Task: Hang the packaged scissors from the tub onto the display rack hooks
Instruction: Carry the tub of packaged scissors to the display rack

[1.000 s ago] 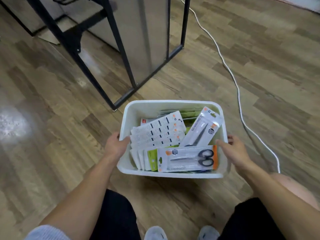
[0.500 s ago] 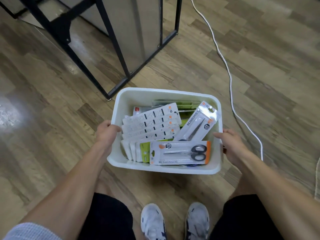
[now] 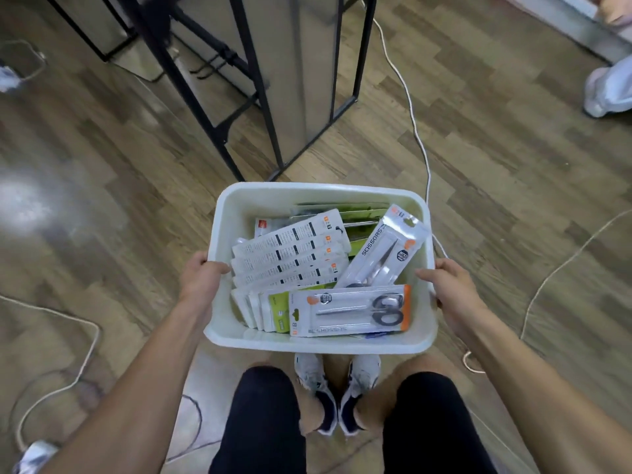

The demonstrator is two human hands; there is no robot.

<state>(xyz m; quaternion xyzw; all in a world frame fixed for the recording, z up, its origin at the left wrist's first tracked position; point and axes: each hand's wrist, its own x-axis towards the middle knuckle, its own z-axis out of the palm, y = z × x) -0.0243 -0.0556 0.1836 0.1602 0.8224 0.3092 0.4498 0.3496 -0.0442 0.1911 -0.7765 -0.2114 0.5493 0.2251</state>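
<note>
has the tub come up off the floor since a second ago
Yes. Both hands, left hand and right hand, grip the tub, which now hides the person's knees and sits above the shoes.

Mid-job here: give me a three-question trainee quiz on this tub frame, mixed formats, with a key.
1. True or false: the left hand and right hand each grip a side rim of the tub.
2. Multiple choice: the scissors pack with black handles lies
A. along the tub's near wall
B. on the floor
C. on a rack hook
3. Fill in: the white cable lies on the ____ to the right of the rack.

Key: 1 true; 2 A; 3 floor
</note>
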